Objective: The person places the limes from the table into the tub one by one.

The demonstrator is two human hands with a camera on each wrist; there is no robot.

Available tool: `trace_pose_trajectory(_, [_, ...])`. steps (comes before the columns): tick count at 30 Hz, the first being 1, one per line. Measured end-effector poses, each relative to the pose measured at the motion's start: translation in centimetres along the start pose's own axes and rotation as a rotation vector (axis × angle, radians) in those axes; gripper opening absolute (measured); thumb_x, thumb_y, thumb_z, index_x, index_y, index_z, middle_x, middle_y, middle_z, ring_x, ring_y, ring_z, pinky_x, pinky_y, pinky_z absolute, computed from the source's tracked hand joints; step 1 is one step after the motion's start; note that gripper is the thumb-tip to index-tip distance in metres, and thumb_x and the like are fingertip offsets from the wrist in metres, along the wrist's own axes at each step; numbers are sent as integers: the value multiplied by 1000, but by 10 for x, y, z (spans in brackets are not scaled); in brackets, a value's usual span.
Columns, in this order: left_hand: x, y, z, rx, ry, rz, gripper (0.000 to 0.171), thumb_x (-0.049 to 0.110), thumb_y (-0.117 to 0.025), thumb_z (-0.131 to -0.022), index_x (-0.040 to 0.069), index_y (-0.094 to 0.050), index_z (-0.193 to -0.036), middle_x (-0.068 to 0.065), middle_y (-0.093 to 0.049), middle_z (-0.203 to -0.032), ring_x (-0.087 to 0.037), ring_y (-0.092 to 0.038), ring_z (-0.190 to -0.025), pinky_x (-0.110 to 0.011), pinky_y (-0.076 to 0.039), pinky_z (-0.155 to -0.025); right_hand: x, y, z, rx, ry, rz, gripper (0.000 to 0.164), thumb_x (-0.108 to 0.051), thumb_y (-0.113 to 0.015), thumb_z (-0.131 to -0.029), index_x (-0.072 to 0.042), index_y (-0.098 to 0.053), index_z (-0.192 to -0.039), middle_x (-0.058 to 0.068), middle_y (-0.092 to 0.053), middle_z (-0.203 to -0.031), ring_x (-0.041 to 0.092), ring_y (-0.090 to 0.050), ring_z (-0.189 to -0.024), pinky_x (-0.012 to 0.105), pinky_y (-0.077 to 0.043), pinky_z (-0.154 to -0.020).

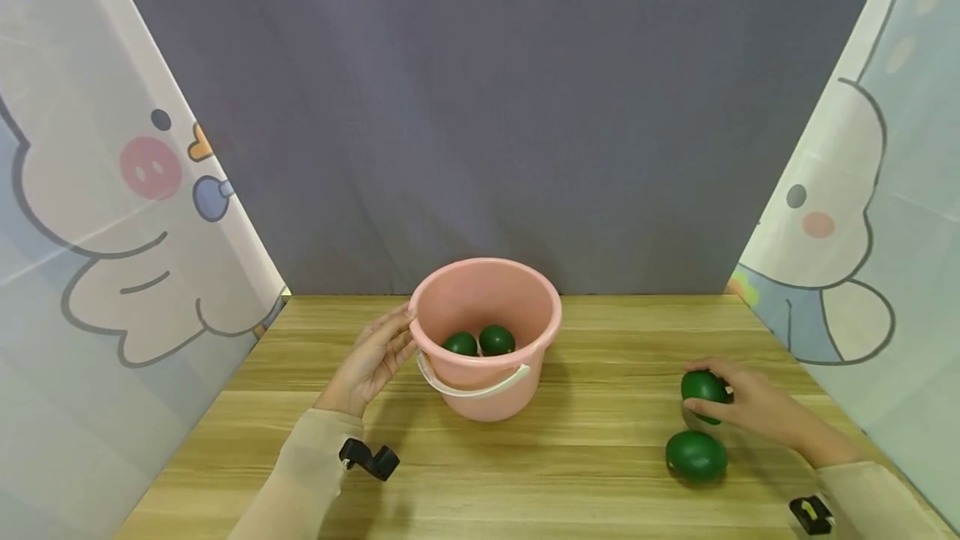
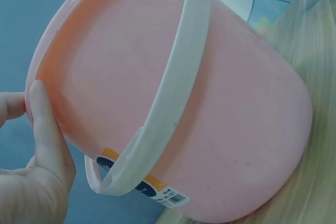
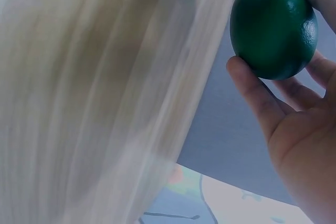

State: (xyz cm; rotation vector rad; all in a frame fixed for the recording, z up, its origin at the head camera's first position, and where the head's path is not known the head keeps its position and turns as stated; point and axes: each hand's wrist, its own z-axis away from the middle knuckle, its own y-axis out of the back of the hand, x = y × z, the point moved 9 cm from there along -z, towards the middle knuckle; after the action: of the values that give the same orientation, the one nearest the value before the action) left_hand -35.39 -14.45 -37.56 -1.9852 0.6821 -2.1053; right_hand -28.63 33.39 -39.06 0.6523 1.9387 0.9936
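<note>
Wooden table (image 1: 615, 340) lying below; your right hand (image 1: 757, 408) pinching green oval (image 1: 702, 393), second oval (image 1: 696, 457) sitting at its six o'clock; left hand (image 1: 373, 365) gripping pink bucket (image 1: 487, 409) toward nine. You're probably doing pickup; next move likely calling for carry bucketward.

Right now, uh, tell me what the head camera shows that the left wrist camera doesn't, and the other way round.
Only the head view shows inside the bucket, where two green egg-shaped objects lie, plus both beige sleeves.

Only the left wrist view shows the printed label with a barcode on the bucket's side.

Both show the pink bucket, its white handle, the left hand touching its rim, and the right hand holding one green object with another nearby.
</note>
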Motion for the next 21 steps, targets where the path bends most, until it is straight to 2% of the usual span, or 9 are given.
trace_pose_trajectory(7, [0, -1, 1, -6, -3, 2, 50, 14, -53, -105, 0, -36, -150, -9, -54, -118, -5, -62, -81, -11, -57, -75, -6, 7, -2, 32, 26, 29, 49, -19, -85, -82, -4, -64, -123, 15, -65, -115, 3, -60, -86, 23, -58, -60])
trace_pose_trajectory(13, [0, -1, 1, -5, -4, 0, 50, 13, -53, -105, -1, -35, -150, -9, -54, -118, -5, -62, -80, -10, -57, -74, -17, 13, -6, 55, 61, 49, 48, -19, -86, -82, -4, -64, -122, 13, -66, -114, 2, -59, -85, 23, -57, -58])
trace_pose_trajectory(21, [0, -1, 1, -4, -3, 8, 49, 13, -53, -105, -1, -36, -150, -8, -55, -116, -5, -62, -80, -10, -57, -73, -19, 15, -9, 38, 36, 51, 48, -21, -85, -83, -4, -64, -123, 13, -66, -114, 2, -59, -86, 24, -57, -59])
